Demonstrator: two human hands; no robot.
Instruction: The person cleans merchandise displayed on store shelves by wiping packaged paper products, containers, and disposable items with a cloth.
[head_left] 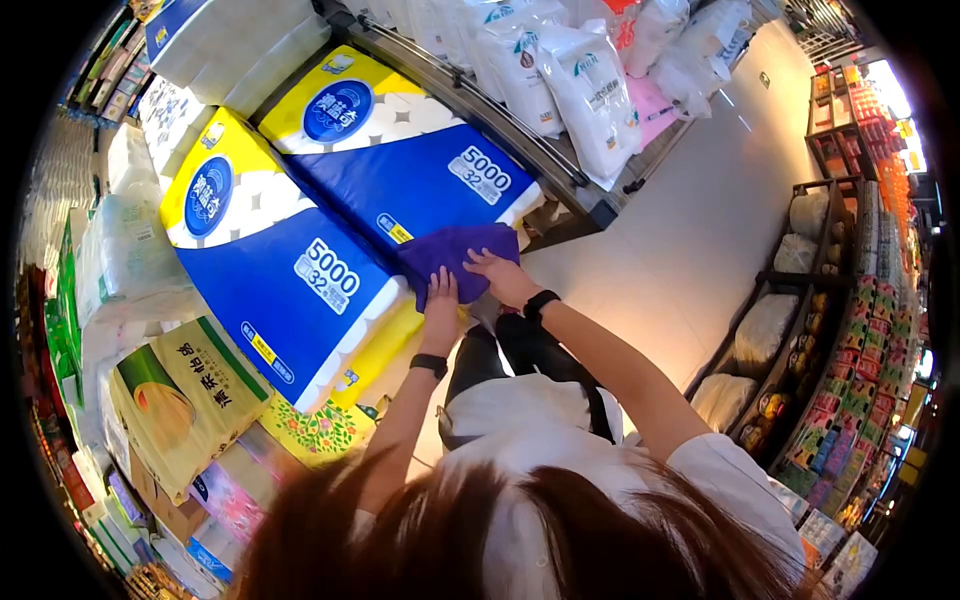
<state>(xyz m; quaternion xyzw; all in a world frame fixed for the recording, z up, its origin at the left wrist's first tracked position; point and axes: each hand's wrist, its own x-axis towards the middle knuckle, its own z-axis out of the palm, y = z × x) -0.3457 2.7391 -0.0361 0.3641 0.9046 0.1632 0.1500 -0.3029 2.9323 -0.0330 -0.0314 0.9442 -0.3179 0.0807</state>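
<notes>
A purple cloth [458,258] lies bunched over the near corner of two large blue, white and yellow paper packs. My left hand [441,296] rests on its lower left part, fingers stretched out over the fabric. On the cloth's right part is my right hand [503,279], its fingers spread. Beside my left arm is the nearer pack [290,260], marked 5000 and 32. The farther pack [400,150], with the same print, lies against it on the far side. Both hands wear dark wristbands.
White plastic-wrapped packages [590,100] lie on a rack at the top. A beige pack with green edges [190,395] lies at the lower left. Shelves with bagged goods [765,330] stand at the right, across the pale floor [660,240].
</notes>
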